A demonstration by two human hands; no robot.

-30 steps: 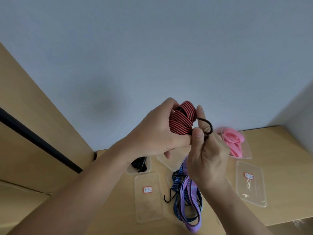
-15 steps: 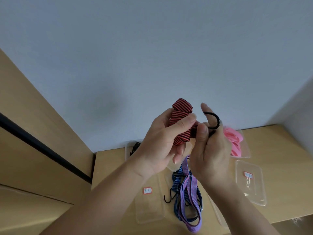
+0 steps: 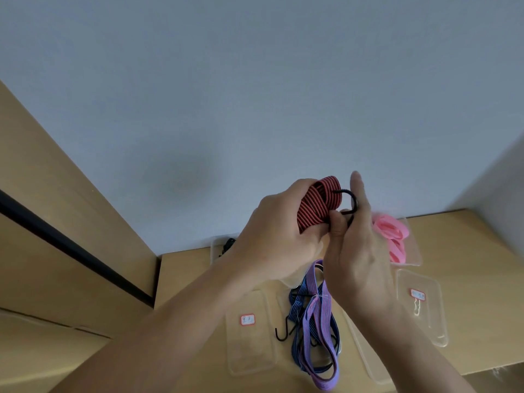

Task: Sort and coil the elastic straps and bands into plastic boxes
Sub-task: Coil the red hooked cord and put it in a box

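Note:
My left hand (image 3: 279,236) grips a coiled red-and-black striped strap (image 3: 317,204), held up in front of the wall. My right hand (image 3: 357,251) pinches the strap's black hook (image 3: 350,199) between thumb and finger, its forefinger pointing up behind the hook. Below on the wooden table (image 3: 467,251) lie a purple strap (image 3: 317,336) and a blue striped strap (image 3: 297,304) with a black hook (image 3: 283,333). A clear plastic box (image 3: 412,252) at the back right holds pink bands (image 3: 392,236).
Clear lids or boxes with red labels lie at the left (image 3: 251,336) and right (image 3: 422,304) of the loose straps. Another box with something black (image 3: 228,245) sits at the back left. A wooden panel with a black bar (image 3: 71,245) borders the left.
The red strap coil has turned in my left hand and shifted slightly. My right hand moved the hook up against the coil's side.

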